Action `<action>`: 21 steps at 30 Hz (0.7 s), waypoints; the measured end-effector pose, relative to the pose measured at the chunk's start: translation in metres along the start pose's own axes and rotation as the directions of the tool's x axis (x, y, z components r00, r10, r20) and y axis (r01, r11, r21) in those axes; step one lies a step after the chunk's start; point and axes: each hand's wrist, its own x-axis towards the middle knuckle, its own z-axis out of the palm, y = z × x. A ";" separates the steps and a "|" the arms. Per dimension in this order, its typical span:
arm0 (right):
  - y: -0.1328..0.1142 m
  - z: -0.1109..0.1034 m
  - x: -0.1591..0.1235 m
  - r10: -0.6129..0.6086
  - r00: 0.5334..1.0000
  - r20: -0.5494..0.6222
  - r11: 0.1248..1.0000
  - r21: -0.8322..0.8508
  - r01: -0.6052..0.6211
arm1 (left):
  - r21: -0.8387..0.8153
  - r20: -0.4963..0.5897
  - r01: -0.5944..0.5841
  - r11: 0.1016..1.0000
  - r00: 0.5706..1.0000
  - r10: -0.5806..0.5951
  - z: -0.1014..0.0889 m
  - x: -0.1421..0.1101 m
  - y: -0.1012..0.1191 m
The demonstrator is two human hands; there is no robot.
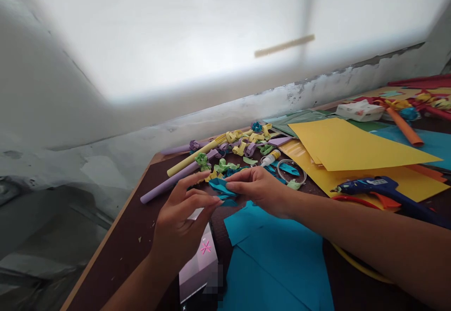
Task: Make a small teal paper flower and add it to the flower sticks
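Observation:
A small piece of folded blue paper (219, 185) is held up between my two hands over the table. My right hand (259, 189) pinches it between thumb and fingers from the right. At its lower left edge, the thumb and a finger of my left hand (186, 217) close on the paper, while the index finger stays raised above. Beneath my hands lie several blue paper sheets (278, 259). A phone (199, 273) with a lit screen lies under my left hand, partly covered by it.
Rolled paper tubes (176, 182) and curled paper flowers (225, 165) lie behind my hands. Near my right hand are a glue bottle (271, 157) and a clear tape ring (291, 172). Yellow sheets (355, 146), a blue glue gun (373, 185) and a tissue pack (361, 111) sit to the right.

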 end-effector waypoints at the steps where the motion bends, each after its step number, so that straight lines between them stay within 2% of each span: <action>1: 0.000 -0.001 0.001 -0.008 1.000 -0.001 1.000 -0.025 0.008 | 0.000 0.018 0.030 1.000 0.999 -0.030 0.000 0.000 -0.001; 5: 0.002 -0.006 0.003 -0.029 0.998 0.049 0.993 -0.115 0.035 | -0.075 0.098 0.199 0.977 0.977 -0.192 -0.001 0.000 -0.006; 7: 0.005 -0.008 0.004 -0.038 0.995 0.088 0.989 -0.141 0.050 | -0.154 0.110 0.240 0.958 0.968 -0.225 -0.001 0.001 -0.007; 11: 0.007 -0.006 0.003 -0.064 0.991 0.121 0.985 -0.154 0.082 | -0.201 0.026 0.264 0.943 0.964 -0.264 -0.001 0.004 -0.004; 14: 0.004 -0.001 -0.002 -0.139 0.985 0.101 0.974 -0.165 0.154 | -0.257 -0.071 0.316 0.913 0.936 -0.344 0.000 0.005 0.001; 16: 0.003 0.003 -0.006 -0.290 0.951 0.108 0.910 -0.276 0.309 | -0.326 -0.101 0.344 0.881 0.913 -0.394 0.002 0.005 0.002; 18: 0.002 0.005 -0.010 -0.465 0.870 0.165 0.759 -0.433 0.487 | -0.390 -0.095 0.362 0.847 0.899 -0.428 0.006 0.005 0.002; 20: 0.002 0.005 -0.013 -0.556 0.796 0.238 0.611 -0.532 0.586 | -0.449 -0.070 0.381 0.809 0.887 -0.456 0.011 0.004 0.001; 21: 0.002 0.004 -0.015 -0.570 0.778 0.263 0.567 -0.560 0.604 | -0.479 -0.056 0.392 0.785 0.879 -0.473 0.013 0.004 0.000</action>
